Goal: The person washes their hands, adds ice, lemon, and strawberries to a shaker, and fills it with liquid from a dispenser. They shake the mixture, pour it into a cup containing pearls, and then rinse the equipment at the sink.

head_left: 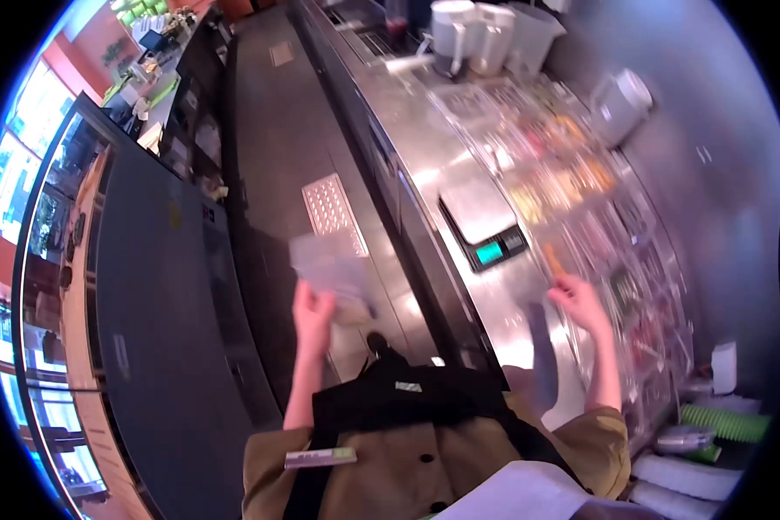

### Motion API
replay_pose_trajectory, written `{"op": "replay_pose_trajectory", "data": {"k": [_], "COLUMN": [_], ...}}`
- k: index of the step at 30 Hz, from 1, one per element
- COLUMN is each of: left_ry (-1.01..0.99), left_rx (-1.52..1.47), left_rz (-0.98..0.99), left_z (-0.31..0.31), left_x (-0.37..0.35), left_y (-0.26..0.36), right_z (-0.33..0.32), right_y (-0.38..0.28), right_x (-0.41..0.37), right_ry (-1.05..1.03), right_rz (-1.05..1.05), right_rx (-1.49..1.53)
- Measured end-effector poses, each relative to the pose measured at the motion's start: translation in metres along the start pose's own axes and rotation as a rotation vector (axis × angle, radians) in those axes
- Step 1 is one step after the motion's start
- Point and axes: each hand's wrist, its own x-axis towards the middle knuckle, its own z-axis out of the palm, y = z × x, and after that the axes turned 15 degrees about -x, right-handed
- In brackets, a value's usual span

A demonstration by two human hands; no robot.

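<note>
My left hand is raised over the floor, its thumb and fingers pinching a translucent plastic bag, blurred by motion, with something pale near its lower end. At the near edge of the clear food containers, my right hand is closed, fingertips together. An orange strip shows just beyond those fingertips; I cannot tell whether they hold it. Between the counter's front edge and the containers lies a digital kitchen scale with a steel plate and a lit green display, left of and beyond my right hand.
Rows of clear containers with colourful food run along the steel counter. White pitchers stand at its far end, another pitcher against the wall. Green stacked cups lie at lower right. A dark cabinet borders the walkway on the left.
</note>
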Motion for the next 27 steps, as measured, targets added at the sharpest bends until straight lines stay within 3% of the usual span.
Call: {"op": "replay_pose_trajectory", "data": {"k": [2, 4, 6, 10, 12, 16, 20, 25, 27], "left_ry": [-0.203, -0.232, -0.214, -0.040, 0.014, 0.002, 0.185, 0.303, 0.403], "left_rx": [-0.068, -0.111, -0.139, -0.116, -0.099, -0.051, 0.031, 0.058, 0.109], "left_rz": [-0.087, -0.236, -0.213, -0.182, -0.151, -0.034, 0.097, 0.181, 0.165], "left_z": [0.028, 0.018, -0.002, -0.039, -0.047, -0.071, -0.087, -0.138, -0.160], "left_x": [0.025, 0.056, 0.101, 0.212, 0.278, 0.423, 0.545, 0.662, 0.710], "left_y": [0.022, 0.033, 0.039, 0.036, 0.036, 0.032, 0.054, 0.066, 0.065], "right_z": [0.019, 0.022, 0.029, 0.060, 0.073, 0.046, -0.004, -0.040, -0.035], "right_y": [-0.048, -0.096, -0.127, -0.164, -0.180, -0.220, -0.267, -0.310, -0.298], "right_x": [0.069, 0.127, 0.187, 0.312, 0.385, 0.582, 0.779, 0.963, 1.012], "right_ry": [-0.323, -0.443, -0.440, -0.153, -0.046, 0.294, 0.714, 0.596, 0.574], "right_rz": [-0.148, -0.218, -0.154, -0.192, -0.191, -0.257, -0.144, 0.296, 0.234], "right_rx": [0.058, -0.102, -0.057, -0.146, -0.011, -0.042, -0.219, -0.461, -0.543]}}
